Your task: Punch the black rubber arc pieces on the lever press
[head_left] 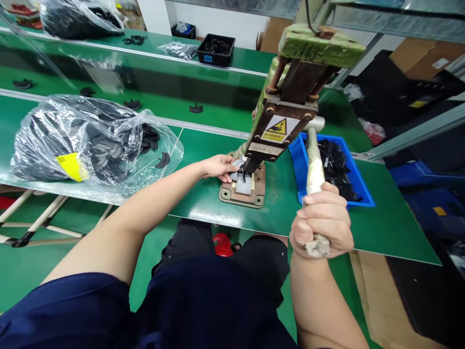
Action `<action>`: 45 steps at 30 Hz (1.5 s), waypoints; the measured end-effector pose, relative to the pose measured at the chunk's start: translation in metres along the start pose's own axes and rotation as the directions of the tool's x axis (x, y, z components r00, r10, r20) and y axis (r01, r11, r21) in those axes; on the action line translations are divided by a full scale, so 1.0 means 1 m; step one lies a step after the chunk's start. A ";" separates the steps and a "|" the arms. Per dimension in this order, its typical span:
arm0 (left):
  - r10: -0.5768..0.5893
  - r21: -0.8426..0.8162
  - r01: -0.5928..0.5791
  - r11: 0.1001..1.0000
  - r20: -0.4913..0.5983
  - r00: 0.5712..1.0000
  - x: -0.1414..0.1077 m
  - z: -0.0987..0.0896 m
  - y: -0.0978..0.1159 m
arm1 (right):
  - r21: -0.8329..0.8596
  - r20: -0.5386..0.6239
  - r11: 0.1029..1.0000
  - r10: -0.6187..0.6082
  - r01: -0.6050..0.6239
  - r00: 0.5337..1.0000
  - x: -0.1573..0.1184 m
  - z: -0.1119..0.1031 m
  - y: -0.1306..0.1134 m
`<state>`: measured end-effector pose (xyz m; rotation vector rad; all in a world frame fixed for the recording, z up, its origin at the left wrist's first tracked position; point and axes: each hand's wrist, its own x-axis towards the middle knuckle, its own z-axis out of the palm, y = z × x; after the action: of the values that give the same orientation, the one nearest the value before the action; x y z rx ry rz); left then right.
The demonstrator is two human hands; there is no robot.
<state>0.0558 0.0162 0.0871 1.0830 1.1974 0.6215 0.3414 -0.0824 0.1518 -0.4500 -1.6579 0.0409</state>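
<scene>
My left hand (220, 167) pinches a curved dark plastic part (237, 168) at the base of a green hand press (250, 140). The part lies partly under the press ram, over a pale metal plate (244, 185). My right hand (322, 222) is wrapped round the tape-covered lever handle (314, 169) of the press, which stands raised at the right. Just behind that hand is a blue bin (358, 177) of small black parts (336, 165). A yellow warning label (278, 128) is on the press front.
A clear plastic bag (47, 131) of curved black parts lies on the green table at left, one loose curved part (163, 160) at its mouth. Beyond runs a green conveyor (160, 104) with several spaced parts. A black bin (217, 50) stands farther back.
</scene>
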 end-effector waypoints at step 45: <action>0.034 -0.249 -0.075 0.965 -0.167 0.985 -0.031 0.023 -0.020 | 0.223 -0.155 0.975 0.028 0.008 0.987 0.136 0.014 0.013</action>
<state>0.0655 -0.0255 0.0815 0.8625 1.1911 0.8951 0.3223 -0.0246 0.2751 -0.2825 -1.4751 0.1929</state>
